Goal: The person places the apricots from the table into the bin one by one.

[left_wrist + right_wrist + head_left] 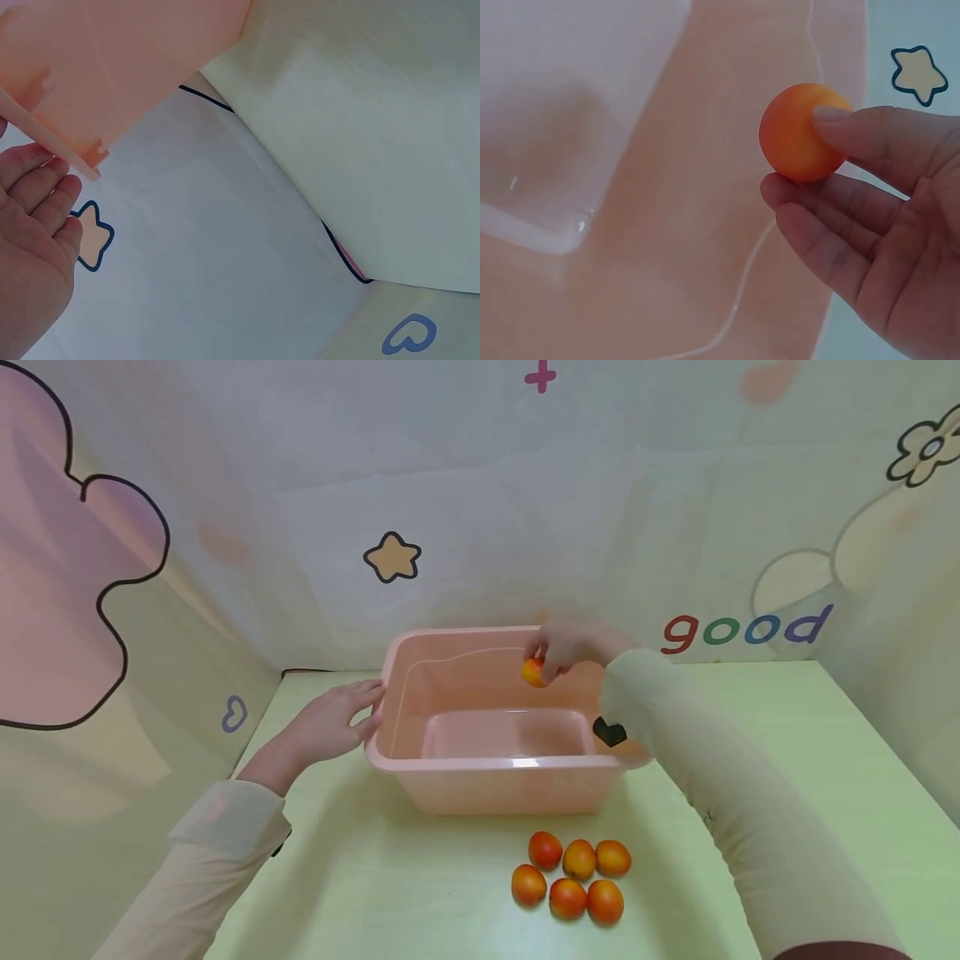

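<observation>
A small round orange-red fruit (795, 139) is pinched between the thumb and fingers of my right hand (573, 646). In the head view that hand holds the fruit over the far right part of a pink plastic basin (487, 764), above its floor. My left hand (333, 720) touches the basin's left rim, its fingers fairly straight; the left wrist view shows the fingertips against the outer side of the rim. Several similar orange-red fruits (567, 899) lie in two rows on the table in front of the basin. No fruit shows on the visible floor of the basin.
The basin stands on a pale green table (360, 877) near the back. Behind and beside it hangs a printed cloth (480, 527) with a star, hearts and the word "good". The right sleeve (712, 777) covers the basin's right rim in the head view.
</observation>
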### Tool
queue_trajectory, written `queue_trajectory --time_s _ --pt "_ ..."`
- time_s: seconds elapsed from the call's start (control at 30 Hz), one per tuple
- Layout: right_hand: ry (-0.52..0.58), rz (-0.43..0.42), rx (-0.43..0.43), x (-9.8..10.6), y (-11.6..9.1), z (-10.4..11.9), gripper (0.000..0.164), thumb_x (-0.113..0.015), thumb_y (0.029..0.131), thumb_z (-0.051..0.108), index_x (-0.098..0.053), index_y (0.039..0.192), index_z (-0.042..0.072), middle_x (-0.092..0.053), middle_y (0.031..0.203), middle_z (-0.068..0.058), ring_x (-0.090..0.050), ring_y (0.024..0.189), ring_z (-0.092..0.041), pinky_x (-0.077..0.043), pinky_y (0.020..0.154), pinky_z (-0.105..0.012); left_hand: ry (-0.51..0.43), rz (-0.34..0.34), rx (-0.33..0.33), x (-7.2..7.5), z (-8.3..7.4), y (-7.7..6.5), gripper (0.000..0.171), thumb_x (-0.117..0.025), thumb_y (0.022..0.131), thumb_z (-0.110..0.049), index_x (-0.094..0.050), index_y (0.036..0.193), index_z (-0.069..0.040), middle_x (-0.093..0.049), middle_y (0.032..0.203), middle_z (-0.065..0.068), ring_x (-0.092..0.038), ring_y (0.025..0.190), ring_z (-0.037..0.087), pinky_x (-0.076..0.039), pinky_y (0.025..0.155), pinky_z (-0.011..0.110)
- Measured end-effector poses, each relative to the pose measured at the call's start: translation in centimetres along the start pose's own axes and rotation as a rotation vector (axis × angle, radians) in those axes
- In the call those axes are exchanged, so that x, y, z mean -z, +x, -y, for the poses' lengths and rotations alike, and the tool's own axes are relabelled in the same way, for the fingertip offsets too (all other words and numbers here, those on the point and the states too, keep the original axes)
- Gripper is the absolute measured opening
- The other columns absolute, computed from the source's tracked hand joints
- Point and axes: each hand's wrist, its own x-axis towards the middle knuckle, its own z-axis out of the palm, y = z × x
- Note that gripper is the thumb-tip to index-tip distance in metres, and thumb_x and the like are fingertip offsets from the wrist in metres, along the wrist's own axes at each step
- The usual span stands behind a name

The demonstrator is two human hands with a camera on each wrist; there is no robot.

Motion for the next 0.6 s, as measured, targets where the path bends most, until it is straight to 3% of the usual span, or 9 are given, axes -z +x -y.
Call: queue_trajectory --time_s 0.2,0.37,0.6 --pt "0.074 0.077 -0.041 -0.9 1.1 -1.0 0.028 -0.060 0.076 0.002 -0.056 0.103 0.008 -0.050 0.082 -0.004 -0.047 0.069 -0.018 -0.042 0.066 -0.024 -0.003 -0.001 0.004 0.1 -0.2 0.0 0.051 -0.045 0.090 -0.026 -0.034 0.135 -0.005 -0.033 0.141 0.014 -0.031 0.128 0.037 -0.027 0.101 0.055" --pt "0.110 0.068 -0.086 -2.1 2.1 -1.4 0.022 -0.063 0.073 0.000 -0.058 0.094 0.005 -0.052 0.072 -0.004 -0.046 0.061 -0.017 -0.044 0.062 -0.024 0.004 -0.017 -0.011 0.0 -0.2 -0.1 0.050 -0.046 0.090 -0.024 -0.036 0.134 -0.004 -0.034 0.140 0.015 -0.032 0.127 0.036 -0.028 0.101 0.054" --pt "0.244 0.062 -0.168 -3.6 2.5 -1.6 0.022 -0.064 0.071 -0.002 -0.058 0.091 0.004 -0.058 0.083 -0.007 -0.050 0.070 -0.020 -0.049 0.065 -0.026 0.017 -0.018 -0.020 -0.1 0.0 -0.1 0.050 -0.045 0.090 -0.024 -0.036 0.134 -0.004 -0.035 0.140 0.014 -0.032 0.128 0.036 -0.028 0.101 0.053"
